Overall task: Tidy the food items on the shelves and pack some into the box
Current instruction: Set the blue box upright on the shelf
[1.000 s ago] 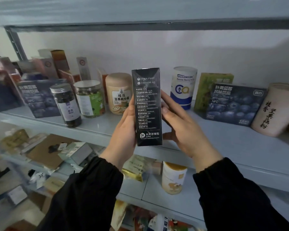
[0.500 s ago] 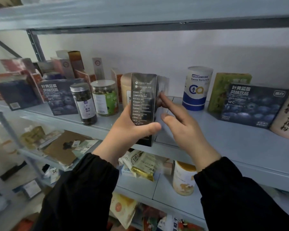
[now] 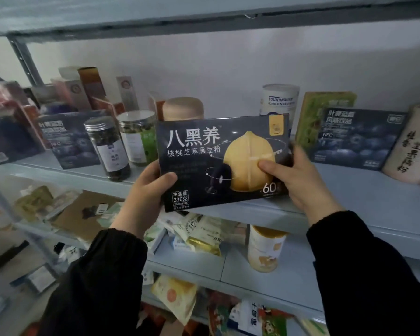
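Here, both hands hold a flat dark box [image 3: 204, 161] upright in front of the middle shelf [image 3: 361, 197], its printed face with a large yellow nut picture turned toward the camera. The left hand [image 3: 143, 197] grips the box's lower left corner, thumb on the front and fingers hidden behind. The right hand [image 3: 301, 183] grips the right edge, thumb pressed on the yellow picture and fingers curled round the back. The box is tilted slightly and is lifted clear of the shelf board, level with its front edge.

On the shelf behind it, to the left, stand a clear jar with dark contents and a silver lid [image 3: 108, 146] and, just beside it, a clear jar with a green label [image 3: 138, 138]. A tan canister [image 3: 182, 109] shows above the box's top edge. Further left a blue blueberry box [image 3: 68, 139] leans among blurred cartons.

To the right stand a white and blue canister [image 3: 279, 99], a green box [image 3: 325, 110], another blueberry box [image 3: 357, 138] and a beige canister with black writing [image 3: 410, 146].

On the shelf below sit a yellow-lidded can [image 3: 266, 248], a heap of packets [image 3: 199, 234] and a brown card sheet [image 3: 83, 214]. Both sleeves are black.
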Demonstrator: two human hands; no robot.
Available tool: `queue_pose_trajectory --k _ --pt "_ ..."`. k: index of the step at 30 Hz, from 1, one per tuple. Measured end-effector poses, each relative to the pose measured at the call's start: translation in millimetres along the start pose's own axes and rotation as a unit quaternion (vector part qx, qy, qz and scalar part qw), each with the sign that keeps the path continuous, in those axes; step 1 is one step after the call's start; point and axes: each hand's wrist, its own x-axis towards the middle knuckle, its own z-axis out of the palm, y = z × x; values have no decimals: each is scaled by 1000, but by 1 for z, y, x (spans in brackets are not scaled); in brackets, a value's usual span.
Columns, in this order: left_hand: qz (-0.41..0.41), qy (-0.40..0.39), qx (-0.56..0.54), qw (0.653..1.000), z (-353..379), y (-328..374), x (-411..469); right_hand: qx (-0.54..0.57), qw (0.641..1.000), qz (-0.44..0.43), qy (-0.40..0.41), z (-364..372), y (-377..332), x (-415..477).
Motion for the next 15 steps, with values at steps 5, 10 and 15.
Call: queue_pose_trajectory --k 5,10,15 --pt "19 33 182 983 27 6 14 2 999 7 53 -21 -1 -14" --pt "40 24 418 907 46 -11 46 -137 980 -37 136 -47 -2 -28" --pt "37 -64 644 762 55 -32 61 -316 926 -98 181 -36 -11 -29"
